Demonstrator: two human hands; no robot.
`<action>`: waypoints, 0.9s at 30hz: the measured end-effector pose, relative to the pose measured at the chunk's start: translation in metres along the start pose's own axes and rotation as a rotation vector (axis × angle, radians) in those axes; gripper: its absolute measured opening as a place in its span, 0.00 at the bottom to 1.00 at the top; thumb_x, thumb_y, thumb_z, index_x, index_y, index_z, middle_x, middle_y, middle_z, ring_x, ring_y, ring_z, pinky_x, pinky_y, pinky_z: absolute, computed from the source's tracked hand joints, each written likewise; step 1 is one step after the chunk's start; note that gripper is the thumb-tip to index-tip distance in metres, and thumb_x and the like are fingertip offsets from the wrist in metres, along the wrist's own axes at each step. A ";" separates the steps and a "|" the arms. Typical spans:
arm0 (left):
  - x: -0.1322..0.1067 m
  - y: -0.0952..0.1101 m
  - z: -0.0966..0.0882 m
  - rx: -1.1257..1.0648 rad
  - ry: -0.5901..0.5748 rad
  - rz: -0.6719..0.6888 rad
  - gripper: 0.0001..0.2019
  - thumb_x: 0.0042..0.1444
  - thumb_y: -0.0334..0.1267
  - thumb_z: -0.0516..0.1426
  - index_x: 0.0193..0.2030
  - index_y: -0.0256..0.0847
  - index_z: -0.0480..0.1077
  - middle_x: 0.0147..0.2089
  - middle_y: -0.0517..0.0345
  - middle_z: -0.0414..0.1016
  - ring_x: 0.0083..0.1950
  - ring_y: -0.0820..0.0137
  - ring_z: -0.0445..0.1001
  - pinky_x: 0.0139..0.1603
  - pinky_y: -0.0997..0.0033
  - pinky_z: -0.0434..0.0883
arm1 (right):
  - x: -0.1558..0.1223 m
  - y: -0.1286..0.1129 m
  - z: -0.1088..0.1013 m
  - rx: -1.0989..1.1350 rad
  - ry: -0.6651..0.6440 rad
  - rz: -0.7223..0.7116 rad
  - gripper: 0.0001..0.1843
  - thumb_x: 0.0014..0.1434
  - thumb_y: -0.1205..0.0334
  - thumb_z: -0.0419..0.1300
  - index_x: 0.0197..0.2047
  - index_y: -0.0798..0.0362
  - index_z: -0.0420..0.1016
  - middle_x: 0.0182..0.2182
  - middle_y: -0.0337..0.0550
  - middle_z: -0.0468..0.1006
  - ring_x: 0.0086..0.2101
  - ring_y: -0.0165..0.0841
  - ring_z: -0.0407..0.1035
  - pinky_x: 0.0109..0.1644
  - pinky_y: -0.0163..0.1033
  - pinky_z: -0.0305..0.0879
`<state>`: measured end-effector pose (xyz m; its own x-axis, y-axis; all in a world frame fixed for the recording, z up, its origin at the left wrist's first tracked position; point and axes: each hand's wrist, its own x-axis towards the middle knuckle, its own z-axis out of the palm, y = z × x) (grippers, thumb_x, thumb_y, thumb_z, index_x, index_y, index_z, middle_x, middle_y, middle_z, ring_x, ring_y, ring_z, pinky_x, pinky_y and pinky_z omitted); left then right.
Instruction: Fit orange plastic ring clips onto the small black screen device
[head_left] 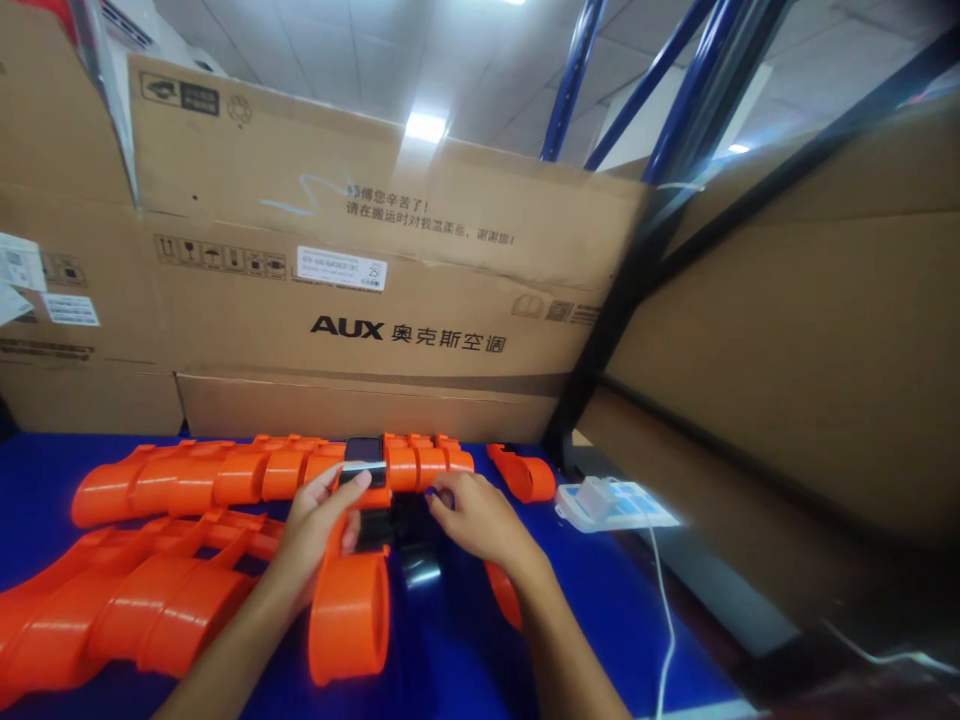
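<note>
My left hand [319, 515] is closed around an orange plastic tape dispenser [349, 620], its round drum hanging down toward me. At the top of it, under my thumb, sits a black piece with a pale toothed edge [364, 474]. To the right, my right hand [476, 515] is closed in a pinch on something small and dark that I cannot make out, a little apart from the dispenser. Shiny black parts [421, 570] lie on the blue table between my hands, partly hidden. Another orange piece [504, 595] shows behind my right forearm.
Rows of orange dispensers [240, 475] stand at the back, with more [150, 600] at left front and one [529, 478] at right. A white power strip [615, 503] with a cable lies on the blue table [600, 610]. A cardboard box wall [420, 390] and dark rack post [600, 350] bound it.
</note>
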<state>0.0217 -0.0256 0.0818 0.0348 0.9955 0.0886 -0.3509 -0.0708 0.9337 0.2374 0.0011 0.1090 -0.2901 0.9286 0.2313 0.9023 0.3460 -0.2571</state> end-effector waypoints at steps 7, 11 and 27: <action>0.015 -0.016 -0.010 0.038 -0.033 -0.045 0.19 0.52 0.53 0.65 0.40 0.39 0.73 0.10 0.68 0.60 0.11 0.77 0.56 0.15 0.78 0.52 | -0.005 0.014 -0.003 -0.160 -0.033 0.168 0.08 0.63 0.59 0.59 0.36 0.51 0.78 0.33 0.47 0.80 0.35 0.40 0.74 0.33 0.37 0.55; 0.016 -0.018 -0.010 0.076 -0.055 -0.029 0.18 0.53 0.53 0.64 0.40 0.40 0.72 0.11 0.68 0.62 0.12 0.77 0.57 0.16 0.78 0.53 | -0.007 0.016 -0.002 -0.108 -0.048 0.149 0.06 0.60 0.64 0.62 0.40 0.50 0.80 0.35 0.45 0.81 0.37 0.39 0.75 0.34 0.36 0.58; 0.009 -0.010 -0.002 0.118 -0.038 -0.017 0.22 0.56 0.57 0.61 0.45 0.39 0.72 0.15 0.67 0.64 0.14 0.78 0.58 0.16 0.79 0.54 | -0.006 -0.021 0.005 0.409 0.273 -0.463 0.15 0.67 0.62 0.58 0.55 0.47 0.75 0.47 0.46 0.79 0.47 0.38 0.72 0.54 0.46 0.68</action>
<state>0.0234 -0.0160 0.0721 0.0762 0.9936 0.0834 -0.2372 -0.0632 0.9694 0.2189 -0.0104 0.1083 -0.4786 0.6235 0.6182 0.4952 0.7731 -0.3963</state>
